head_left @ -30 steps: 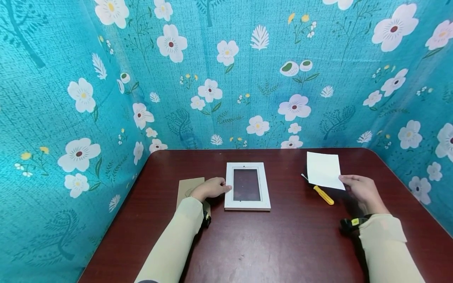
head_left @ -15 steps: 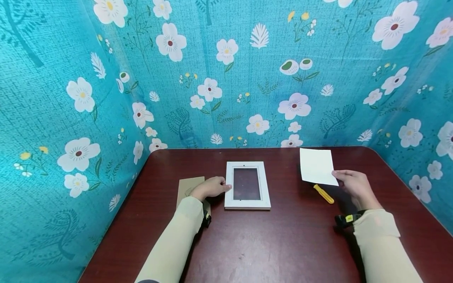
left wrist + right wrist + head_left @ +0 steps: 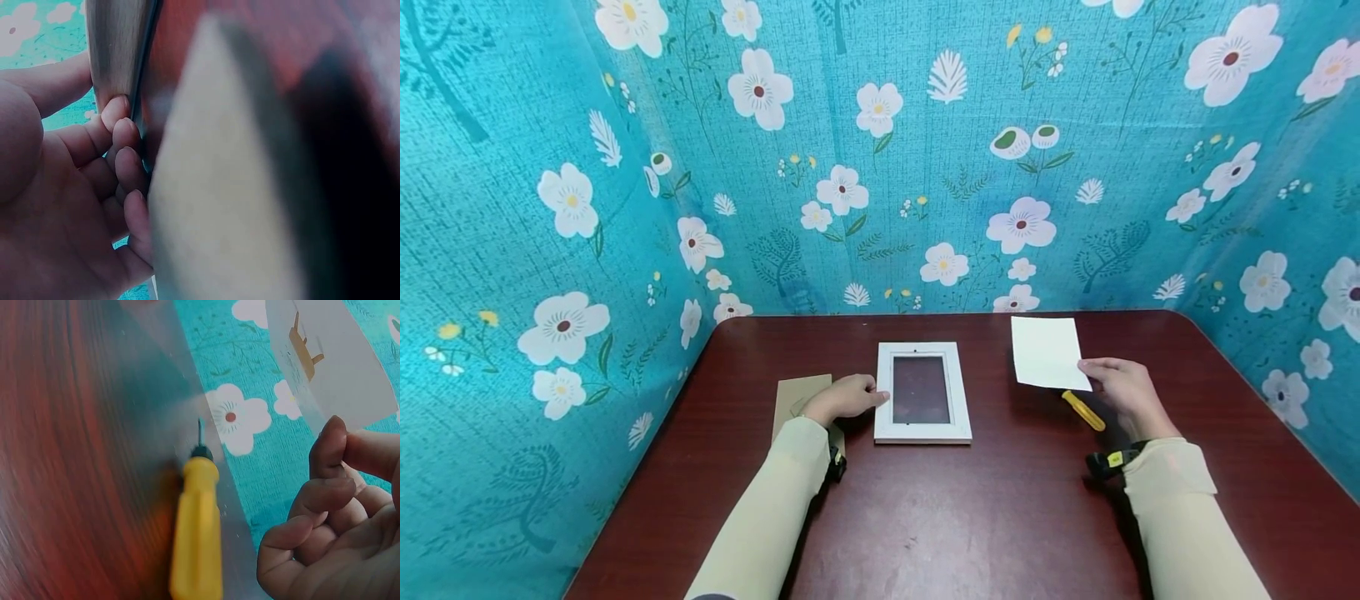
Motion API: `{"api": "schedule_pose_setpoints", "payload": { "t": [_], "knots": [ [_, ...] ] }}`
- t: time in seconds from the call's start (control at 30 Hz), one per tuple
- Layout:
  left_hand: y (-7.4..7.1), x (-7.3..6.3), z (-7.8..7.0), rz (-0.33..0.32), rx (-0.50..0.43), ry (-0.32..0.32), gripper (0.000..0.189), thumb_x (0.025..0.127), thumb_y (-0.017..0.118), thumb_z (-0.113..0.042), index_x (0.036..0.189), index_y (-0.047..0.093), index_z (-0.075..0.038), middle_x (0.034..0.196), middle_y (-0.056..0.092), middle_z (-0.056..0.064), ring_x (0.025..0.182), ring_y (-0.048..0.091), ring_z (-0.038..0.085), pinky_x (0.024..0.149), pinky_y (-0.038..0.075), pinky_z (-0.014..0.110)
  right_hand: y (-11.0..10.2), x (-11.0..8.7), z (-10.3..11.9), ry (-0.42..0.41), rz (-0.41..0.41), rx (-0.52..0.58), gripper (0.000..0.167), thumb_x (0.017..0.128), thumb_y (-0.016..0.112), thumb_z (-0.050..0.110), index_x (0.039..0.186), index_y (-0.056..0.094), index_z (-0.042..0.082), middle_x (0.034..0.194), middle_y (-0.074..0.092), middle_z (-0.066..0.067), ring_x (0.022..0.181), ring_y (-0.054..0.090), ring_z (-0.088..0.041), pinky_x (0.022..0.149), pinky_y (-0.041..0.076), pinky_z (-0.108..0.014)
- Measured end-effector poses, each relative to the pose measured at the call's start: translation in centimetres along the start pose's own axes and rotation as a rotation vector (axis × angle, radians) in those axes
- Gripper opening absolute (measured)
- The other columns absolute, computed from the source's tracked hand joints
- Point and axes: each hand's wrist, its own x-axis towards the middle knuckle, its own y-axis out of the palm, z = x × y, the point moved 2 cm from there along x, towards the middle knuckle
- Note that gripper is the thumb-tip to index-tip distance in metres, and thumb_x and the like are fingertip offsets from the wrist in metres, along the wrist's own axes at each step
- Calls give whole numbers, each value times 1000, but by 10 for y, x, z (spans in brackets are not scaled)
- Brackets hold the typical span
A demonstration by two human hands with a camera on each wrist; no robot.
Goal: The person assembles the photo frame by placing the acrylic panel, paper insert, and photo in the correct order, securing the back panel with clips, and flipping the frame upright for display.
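Note:
A white picture frame (image 3: 922, 393) lies flat on the table, with a dark pane in its opening. At its left edge my left hand (image 3: 847, 397) grips it, thumb on top and fingers curled against the side; the left wrist view shows the fingertips at the frame's edge (image 3: 112, 50). My right hand (image 3: 1126, 392) pinches the lower right corner of a white sheet of paper (image 3: 1048, 352), raised off the table right of the frame. In the right wrist view the underside of the sheet (image 3: 340, 362) bears a brown printed shape.
A screwdriver with a yellow handle (image 3: 1083, 411) lies below the sheet, its shaft hidden in the head view. A brown board (image 3: 797, 400) lies left of the frame, partly under my left wrist. A blue flowered cloth (image 3: 880, 167) hangs behind the dark red table (image 3: 962, 517).
My right hand has carried the paper leftward, toward the frame, so it now covers the screwdriver's shaft. The left hand and the frame have stayed in place.

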Motion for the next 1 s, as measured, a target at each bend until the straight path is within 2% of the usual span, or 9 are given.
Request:
{"api": "schedule_pose_setpoints", "payload": {
  "t": [0.23, 0.47, 0.67, 1.0],
  "knots": [
    [0, 1, 2, 2, -1, 0, 38, 99, 55, -38, 73, 45, -13, 61, 37, -3, 54, 32, 13, 54, 32, 31, 15, -1, 6, -18, 39, 9, 56, 98, 58, 38, 133, 53, -6, 117, 55, -16, 94, 50, -23, 77, 49, -35],
    [1, 3, 4, 4, -2, 5, 37, 99, 55, -38, 74, 47, -12, 61, 39, -2, 54, 33, 13, 54, 32, 31, 25, -1, 10, -22, 64, 31, 53, 98, 59, 37, 129, 56, -5, 97, 56, -9, 84, 49, -23, 72, 46, -35],
    [0, 3, 3, 6, 10, 1, 36, 99, 56, -38, 75, 49, -12, 63, 40, -2, 55, 35, 13, 54, 32, 30, 33, 0, 12, -31, 74, 38, 52, 98, 59, 38, 128, 56, -4, 106, 56, -10, 89, 49, -22, 80, 48, -38],
    [-1, 1, 1, 9, 9, 0, 37, 100, 55, -38, 75, 48, -12, 62, 40, -2, 54, 34, 13, 54, 31, 31, 49, -4, 18, -56, 91, 58, 51, 97, 61, 37, 126, 58, -4, 99, 58, -8, 86, 51, -23, 79, 47, -40]
  ]
}}
